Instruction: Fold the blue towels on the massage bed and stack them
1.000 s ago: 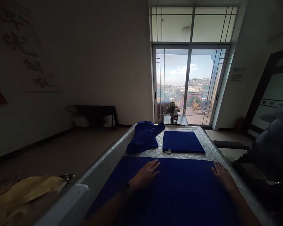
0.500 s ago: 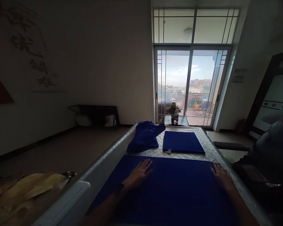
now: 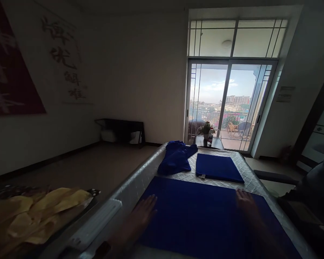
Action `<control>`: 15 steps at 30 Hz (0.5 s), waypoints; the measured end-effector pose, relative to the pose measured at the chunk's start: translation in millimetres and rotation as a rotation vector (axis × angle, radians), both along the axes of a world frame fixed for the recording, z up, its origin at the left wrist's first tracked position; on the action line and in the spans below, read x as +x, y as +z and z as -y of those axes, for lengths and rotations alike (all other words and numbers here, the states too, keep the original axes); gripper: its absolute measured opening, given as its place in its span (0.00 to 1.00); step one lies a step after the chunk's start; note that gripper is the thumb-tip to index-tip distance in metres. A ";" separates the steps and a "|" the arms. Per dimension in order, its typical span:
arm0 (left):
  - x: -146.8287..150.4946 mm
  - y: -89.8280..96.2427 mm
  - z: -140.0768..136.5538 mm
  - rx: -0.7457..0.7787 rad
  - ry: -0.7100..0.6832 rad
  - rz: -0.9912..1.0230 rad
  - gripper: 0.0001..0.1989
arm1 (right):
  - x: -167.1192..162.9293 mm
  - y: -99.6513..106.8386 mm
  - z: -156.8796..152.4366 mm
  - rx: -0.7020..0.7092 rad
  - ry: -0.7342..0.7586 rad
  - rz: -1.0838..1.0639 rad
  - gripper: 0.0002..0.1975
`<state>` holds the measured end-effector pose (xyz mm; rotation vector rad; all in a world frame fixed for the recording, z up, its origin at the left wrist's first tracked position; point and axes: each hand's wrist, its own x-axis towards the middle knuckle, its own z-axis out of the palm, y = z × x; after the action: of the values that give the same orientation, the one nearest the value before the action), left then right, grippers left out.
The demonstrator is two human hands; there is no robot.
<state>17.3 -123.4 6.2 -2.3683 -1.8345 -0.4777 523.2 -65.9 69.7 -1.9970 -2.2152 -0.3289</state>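
- a dark band (image 3: 102, 249) sits on the wrist of the left hand (image 3: 142, 216).
- the left hand lies at the left edge of the big blue cloth (image 3: 199, 216), fingers straight out and close together; it is blurred, so i cannot tell whether it presses down.
- the right hand (image 3: 247, 203) is palm down near the same cloth's far edge, fingers stretched forward and near one another, also blurred.
- the big blue cloth spreads smooth between the two hands.
- just left of the left hand, a long pale object (image 3: 97, 223), too dim to name.
- farther left of that hand, a heap of yellow cloth (image 3: 43, 216).
- under the big blue cloth, a quilted silver cover (image 3: 182, 177) reaches out ahead of both hands.
- ahead of the right hand and to its left, a folded blue cloth (image 3: 218, 167) with a white tag (image 3: 203, 176) at its near corner.
- ahead of the left hand and to its right, a crumpled blue cloth (image 3: 175, 158), beside the folded one.
- well beyond both hands, a small dark table (image 3: 217, 144) with a plant (image 3: 206, 129) and a bottle (image 3: 210, 136).
- farthest ahead, a sliding glass door (image 3: 226, 88).
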 end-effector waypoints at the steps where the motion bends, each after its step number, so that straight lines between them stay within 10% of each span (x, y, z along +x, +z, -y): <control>1: 16.1 2.6 0.5 -0.049 -0.046 0.019 0.28 | -25.8 1.5 6.2 -0.016 0.064 -0.005 0.28; 8: 111.4 18.9 22.5 -0.183 -0.431 0.057 0.31 | -146.3 -25.0 75.8 -0.287 0.351 -0.267 0.37; 15: 61.7 10.4 43.4 -0.215 -0.233 0.052 0.33 | -84.6 -37.3 98.7 -0.361 0.232 -0.223 0.35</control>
<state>79.0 -166.8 16.5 -2.7563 -1.7165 -0.3829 438.6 -164.7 32.4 -1.7878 -2.4547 0.3269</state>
